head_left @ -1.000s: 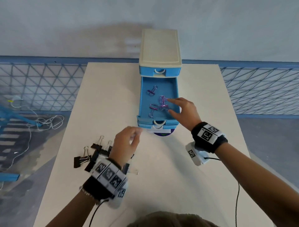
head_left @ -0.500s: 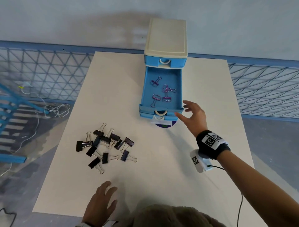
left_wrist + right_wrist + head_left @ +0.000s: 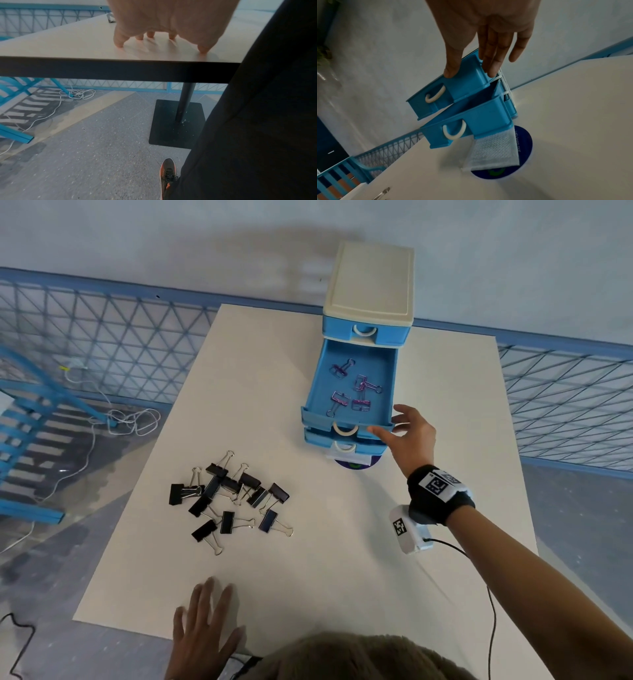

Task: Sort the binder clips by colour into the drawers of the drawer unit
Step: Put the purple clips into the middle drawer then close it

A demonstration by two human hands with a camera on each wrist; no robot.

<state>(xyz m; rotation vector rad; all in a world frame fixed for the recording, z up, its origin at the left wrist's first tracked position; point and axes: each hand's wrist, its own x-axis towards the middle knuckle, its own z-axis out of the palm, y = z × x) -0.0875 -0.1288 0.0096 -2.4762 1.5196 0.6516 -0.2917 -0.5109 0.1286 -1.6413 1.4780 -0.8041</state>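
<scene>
The purple clips (image 3: 356, 392) lie in the open drawer (image 3: 388, 385), which sticks out of the drawer unit (image 3: 371, 285) in the upper middle of the head view. No purple clip shows among the ones left on the bench (image 3: 342, 542), so the purple part looks done. The step now seems to be pushing this drawer back in.

The right hand (image 3: 409, 440) is at the front right corner of the open drawer, right of the frame's middle. Its grip is released: the fingers (image 3: 489, 54) are straight and a little spread. In the right wrist view the thumb tip lies on the drawer's front face and the long fingers reach over the corner beside it. It holds nothing. The arm runs up from the lower right of the frame, stretched forward.

The next move calls for a flat, even push on the drawer front, so it slides straight in and does not jam. The drawer below (image 3: 342, 440) sticks out a little too, with its white handle showing. It may be the one for the next colour.

The black clips (image 3: 229, 498) lie in a loose pile on the bench, left of the middle. They are not sorted yet.

The left hand (image 3: 202, 631) is at the bottom of the head view, near the bench's front edge. Its grip is released too, with fingers spread and fingertips (image 3: 120, 43) touching the bench. It holds nothing.
</scene>
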